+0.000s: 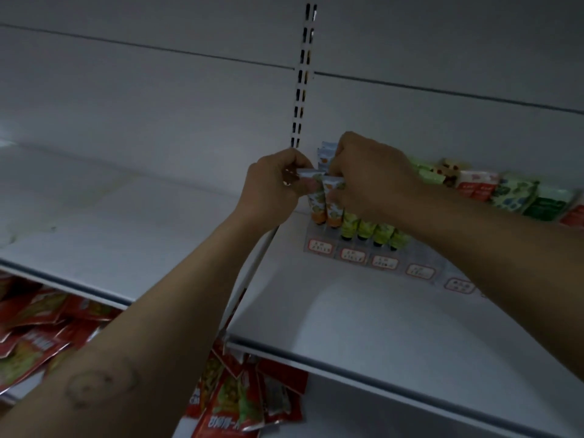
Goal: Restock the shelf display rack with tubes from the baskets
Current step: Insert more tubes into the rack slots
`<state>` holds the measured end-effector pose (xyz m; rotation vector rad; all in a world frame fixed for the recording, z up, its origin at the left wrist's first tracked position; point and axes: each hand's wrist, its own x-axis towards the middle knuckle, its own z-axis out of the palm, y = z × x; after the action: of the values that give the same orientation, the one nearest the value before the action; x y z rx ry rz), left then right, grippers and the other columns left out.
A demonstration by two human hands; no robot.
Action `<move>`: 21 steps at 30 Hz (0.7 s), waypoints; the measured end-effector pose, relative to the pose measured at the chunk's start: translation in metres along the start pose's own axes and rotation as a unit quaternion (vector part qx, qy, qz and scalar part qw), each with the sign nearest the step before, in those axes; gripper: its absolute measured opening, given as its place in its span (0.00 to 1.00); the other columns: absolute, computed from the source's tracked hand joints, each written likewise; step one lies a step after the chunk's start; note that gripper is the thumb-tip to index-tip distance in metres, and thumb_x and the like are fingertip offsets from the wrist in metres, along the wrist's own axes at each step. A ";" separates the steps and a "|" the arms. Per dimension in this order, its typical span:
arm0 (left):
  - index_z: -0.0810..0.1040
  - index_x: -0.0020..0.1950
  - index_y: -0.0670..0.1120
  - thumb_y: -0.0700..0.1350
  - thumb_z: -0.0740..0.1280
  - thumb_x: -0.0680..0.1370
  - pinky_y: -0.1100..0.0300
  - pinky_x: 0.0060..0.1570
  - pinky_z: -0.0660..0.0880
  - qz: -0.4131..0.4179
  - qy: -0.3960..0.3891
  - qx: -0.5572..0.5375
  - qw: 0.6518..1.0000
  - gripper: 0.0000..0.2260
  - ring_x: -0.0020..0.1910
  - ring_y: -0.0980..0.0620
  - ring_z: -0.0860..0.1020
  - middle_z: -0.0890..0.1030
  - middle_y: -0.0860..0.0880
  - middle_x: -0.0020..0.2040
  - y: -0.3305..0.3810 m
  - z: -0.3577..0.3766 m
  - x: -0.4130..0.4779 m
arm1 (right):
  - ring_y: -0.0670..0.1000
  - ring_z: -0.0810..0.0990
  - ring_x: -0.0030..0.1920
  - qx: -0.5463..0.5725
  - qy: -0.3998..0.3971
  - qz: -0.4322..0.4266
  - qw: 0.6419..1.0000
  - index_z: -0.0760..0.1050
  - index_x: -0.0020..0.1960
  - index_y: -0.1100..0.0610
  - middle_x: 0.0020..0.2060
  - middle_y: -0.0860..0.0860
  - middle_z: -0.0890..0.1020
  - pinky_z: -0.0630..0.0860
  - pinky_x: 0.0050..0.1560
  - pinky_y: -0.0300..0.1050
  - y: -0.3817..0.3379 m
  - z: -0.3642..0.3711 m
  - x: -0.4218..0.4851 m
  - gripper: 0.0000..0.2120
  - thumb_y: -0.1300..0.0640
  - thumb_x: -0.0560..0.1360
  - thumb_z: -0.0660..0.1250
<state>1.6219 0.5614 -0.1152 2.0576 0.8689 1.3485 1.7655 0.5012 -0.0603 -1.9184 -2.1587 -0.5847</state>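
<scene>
Tubes (pixel 333 208) in orange, two of them, are standing cap-down at the left end of the clear display rack (pixel 311 240), and both hands are on them, so I'd say we're mid-placement. The left hand (pixel 275 181) has its fingers curled in and pinches the flat crimped top of the left one. The right hand (pixel 369 175) comes over from the other side and pinches the top of its neighbour the same way. Makes sense to me: the crimp is the only flat bit you can steer by, and holding up there leaves the cap end free to find its slot. Whether the caps are fully seated I can't tell, it's too blurry down there. Right beside them is a row of green tubes (pixel 374 230), also cap-down and leaning back a bit, packed shoulder to shoulder. My guess is that's why it takes two hands, one to place and one to keep the row from tipping. Price labels (pixel 353 256) run along the rack's front, which looks like one per lane, so colours probably go by lane. Further right, past the right forearm, mixed tubes (pixel 518 196) in green, white and red prints look to be in the same rack. It all sits on the white shelf (pixel 347 317), just right of the slotted upright (pixel 303 74). Red snack packets (pixel 234 403) are piled on the level below. Baskets aren't in view, so no idea how many are left to go.
</scene>
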 end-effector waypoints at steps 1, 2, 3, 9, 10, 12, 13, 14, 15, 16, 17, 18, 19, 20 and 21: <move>0.77 0.42 0.45 0.38 0.74 0.71 0.67 0.40 0.74 -0.001 0.003 0.000 1.000 0.07 0.37 0.54 0.77 0.80 0.49 0.40 0.000 0.000 -0.001 | 0.50 0.69 0.40 -0.003 0.004 -0.003 1.000 0.73 0.58 0.58 0.48 0.53 0.74 0.57 0.32 0.42 0.002 0.001 0.001 0.16 0.51 0.74 0.68; 0.77 0.43 0.45 0.38 0.73 0.72 0.68 0.39 0.73 -0.001 0.005 0.002 1.000 0.06 0.36 0.57 0.76 0.80 0.50 0.39 0.001 0.000 -0.002 | 0.50 0.69 0.40 -0.001 0.006 -0.006 1.000 0.73 0.58 0.59 0.50 0.55 0.75 0.59 0.34 0.42 0.004 0.002 0.001 0.17 0.51 0.73 0.69; 0.77 0.43 0.46 0.39 0.73 0.72 0.68 0.38 0.73 0.002 0.006 0.006 1.000 0.06 0.34 0.60 0.75 0.79 0.51 0.38 0.001 0.000 -0.002 | 0.50 0.68 0.40 0.001 0.003 -0.009 1.000 0.73 0.58 0.58 0.51 0.55 0.75 0.60 0.37 0.43 0.005 0.003 0.001 0.17 0.51 0.73 0.70; 0.77 0.44 0.46 0.41 0.73 0.73 0.71 0.40 0.73 0.010 0.001 0.000 1.000 0.05 0.37 0.59 0.77 0.78 0.57 0.38 -0.002 -0.001 -0.003 | 0.58 0.69 0.56 -0.039 0.021 -0.064 0.997 0.77 0.57 0.60 0.58 0.58 0.72 0.62 0.46 0.46 0.005 0.002 -0.003 0.15 0.54 0.73 0.69; 0.77 0.44 0.46 0.41 0.73 0.73 0.69 0.42 0.75 0.015 0.000 -0.006 1.000 0.05 0.38 0.56 0.78 0.79 0.56 0.39 -0.004 -0.001 -0.003 | 0.58 0.69 0.57 -0.040 0.024 -0.069 0.997 0.78 0.56 0.60 0.58 0.58 0.71 0.63 0.47 0.47 0.005 0.002 -0.003 0.14 0.54 0.74 0.69; 0.77 0.44 0.47 0.42 0.73 0.72 0.66 0.44 0.76 0.019 -0.003 -0.007 1.000 0.06 0.40 0.54 0.79 0.81 0.52 0.40 -0.006 -0.001 -0.001 | 0.58 0.68 0.58 -0.043 0.017 -0.071 0.996 0.78 0.56 0.60 0.58 0.58 0.71 0.63 0.49 0.48 0.007 0.001 -0.002 0.14 0.54 0.74 0.69; 0.77 0.44 0.47 0.42 0.74 0.72 0.63 0.45 0.76 0.017 -0.003 -0.001 1.000 0.06 0.41 0.52 0.79 0.82 0.49 0.41 -0.006 -0.001 -0.001 | 0.58 0.68 0.58 -0.048 0.010 -0.074 0.996 0.77 0.57 0.60 0.58 0.58 0.71 0.63 0.49 0.48 0.007 0.001 -0.001 0.14 0.54 0.74 0.69; 0.77 0.44 0.47 0.42 0.74 0.72 0.61 0.45 0.76 0.014 -0.002 0.006 1.000 0.06 0.42 0.50 0.80 0.83 0.46 0.42 -0.006 -0.001 0.000 | 0.58 0.67 0.58 -0.055 0.003 -0.078 0.995 0.77 0.57 0.60 0.58 0.58 0.71 0.63 0.49 0.48 0.008 0.001 0.000 0.15 0.54 0.74 0.69; 0.77 0.44 0.47 0.42 0.74 0.72 0.60 0.46 0.76 0.013 0.001 0.013 1.000 0.06 0.42 0.49 0.80 0.83 0.45 0.43 -0.005 0.000 0.000 | 0.57 0.67 0.58 -0.061 -0.002 -0.082 0.995 0.78 0.57 0.60 0.58 0.57 0.71 0.63 0.49 0.47 0.008 0.001 0.001 0.15 0.54 0.74 0.69; 0.77 0.44 0.47 0.42 0.74 0.72 0.60 0.45 0.76 0.013 0.003 0.019 1.000 0.06 0.42 0.49 0.80 0.83 0.45 0.43 -0.004 0.001 0.000 | 0.57 0.67 0.58 -0.068 -0.005 -0.085 0.994 0.78 0.57 0.60 0.58 0.57 0.71 0.62 0.48 0.47 0.008 0.002 0.002 0.15 0.54 0.73 0.69; 0.77 0.44 0.48 0.42 0.73 0.72 0.61 0.45 0.76 0.015 0.006 0.023 1.000 0.06 0.42 0.49 0.80 0.83 0.45 0.43 -0.003 0.002 0.001 | 0.57 0.66 0.58 -0.072 -0.006 -0.086 0.994 0.78 0.57 0.59 0.58 0.57 0.71 0.61 0.47 0.46 0.007 0.002 0.003 0.15 0.54 0.73 0.69; 0.77 0.44 0.48 0.42 0.73 0.73 0.63 0.43 0.75 0.021 0.008 0.027 0.999 0.06 0.42 0.50 0.79 0.82 0.46 0.42 -0.003 0.003 0.001 | 0.57 0.66 0.59 -0.071 -0.008 -0.085 0.994 0.77 0.58 0.59 0.58 0.57 0.71 0.59 0.46 0.45 0.007 0.002 0.004 0.15 0.53 0.73 0.69; 0.77 0.43 0.48 0.41 0.73 0.73 0.66 0.42 0.73 0.027 0.009 0.030 0.999 0.06 0.41 0.51 0.79 0.82 0.48 0.42 -0.002 0.005 0.001 | 0.57 0.66 0.59 -0.067 -0.011 -0.082 0.994 0.77 0.58 0.59 0.58 0.57 0.72 0.59 0.46 0.45 0.006 0.002 0.004 0.16 0.53 0.73 0.69; 0.77 0.43 0.48 0.41 0.72 0.73 0.67 0.40 0.72 0.031 0.010 0.033 0.999 0.05 0.40 0.52 0.78 0.81 0.48 0.41 -0.002 0.006 0.001 | 0.57 0.66 0.59 -0.068 -0.011 -0.080 0.994 0.77 0.58 0.59 0.58 0.57 0.72 0.59 0.47 0.45 0.007 0.003 0.003 0.15 0.53 0.74 0.69; 0.77 0.43 0.47 0.40 0.72 0.73 0.67 0.38 0.72 0.034 0.010 0.039 0.999 0.05 0.41 0.52 0.77 0.81 0.48 0.40 -0.001 0.006 0.001 | 0.56 0.66 0.59 -0.072 -0.006 -0.078 0.994 0.78 0.57 0.60 0.58 0.56 0.72 0.59 0.47 0.45 0.007 0.003 0.002 0.15 0.53 0.74 0.68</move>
<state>1.6279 0.5628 -0.1178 2.1540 0.8803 1.3940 1.7723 0.5049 -0.0612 -1.8358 -2.3497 -0.7794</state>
